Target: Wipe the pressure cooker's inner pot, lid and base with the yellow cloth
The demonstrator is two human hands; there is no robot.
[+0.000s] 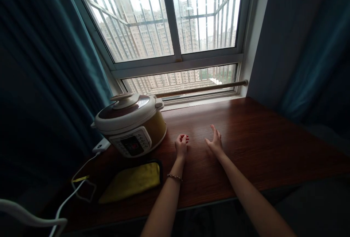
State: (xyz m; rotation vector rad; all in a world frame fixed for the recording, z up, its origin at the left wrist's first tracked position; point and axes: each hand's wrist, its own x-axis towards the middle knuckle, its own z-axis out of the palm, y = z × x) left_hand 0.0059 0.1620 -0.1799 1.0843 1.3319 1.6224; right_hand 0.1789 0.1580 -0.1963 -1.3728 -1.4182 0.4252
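Observation:
My left hand [181,145], with a beaded bracelet [174,177] on its wrist, is over the dark red-brown wooden table [254,146]. Its fingers curl inward and no object shows in them. To its right, my right hand [215,141] has thumb and fingers spread apart and holds nothing. Nearest to the left hand is a white and gold electric cooker [157,129] with its lid on and a control panel facing me. A folded yellow cloth [133,181] with a dark edge lies in front of the cooker, left of my left forearm.
Behind the table is a barred window [176,58] with a horizontal rod [202,89] low across it. A white power strip [101,146] sits beside the cooker, and a white cable [65,202] runs down the left side. Blue curtains [62,47] hang at both sides.

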